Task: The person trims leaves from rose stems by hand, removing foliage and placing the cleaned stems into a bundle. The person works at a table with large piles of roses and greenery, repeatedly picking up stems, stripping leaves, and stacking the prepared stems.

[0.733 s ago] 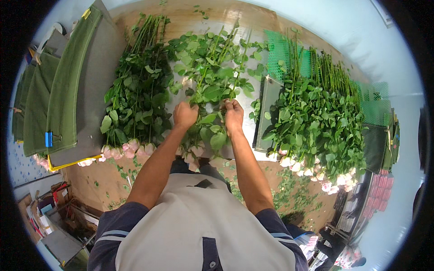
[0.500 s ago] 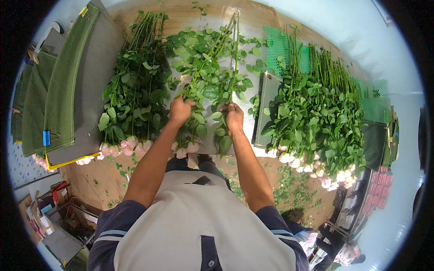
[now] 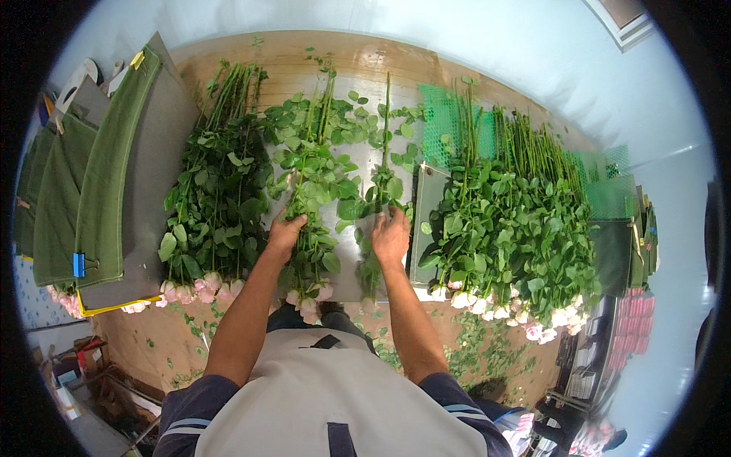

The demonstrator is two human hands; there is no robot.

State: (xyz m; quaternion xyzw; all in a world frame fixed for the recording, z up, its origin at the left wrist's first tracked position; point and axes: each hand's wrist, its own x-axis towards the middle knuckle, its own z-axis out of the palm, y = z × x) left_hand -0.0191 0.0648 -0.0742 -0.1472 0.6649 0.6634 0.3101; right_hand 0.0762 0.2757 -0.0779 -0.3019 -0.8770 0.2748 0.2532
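Note:
A loose bunch of pale pink roses [image 3: 311, 179] lies in the middle of the table, stems away from me and blooms at the near edge. My left hand [image 3: 285, 233] is closed on the bunch's left side; leaves cover some of its fingers. To the right, my right hand [image 3: 391, 236] is closed round a single rose [image 3: 386, 164], whose leafy stem points away from me. Its bloom, blurred, hangs near the table edge. Between the two hands a strip of the grey tabletop [image 3: 347, 255] shows.
A large pile of roses [image 3: 518, 206] lies at right beside a dark green padded divider [image 3: 432, 217] and green mesh [image 3: 438, 122]. Another pile [image 3: 221, 183] is at left, near cloth-covered boards [image 3: 126, 167]. Fallen leaves litter the brown floor [image 3: 487, 343].
The single rose in my right hand now stands farther apart from the middle bunch, its stem straighter. The bunch under my left hand lies narrower and more upright. The whole view has shifted.

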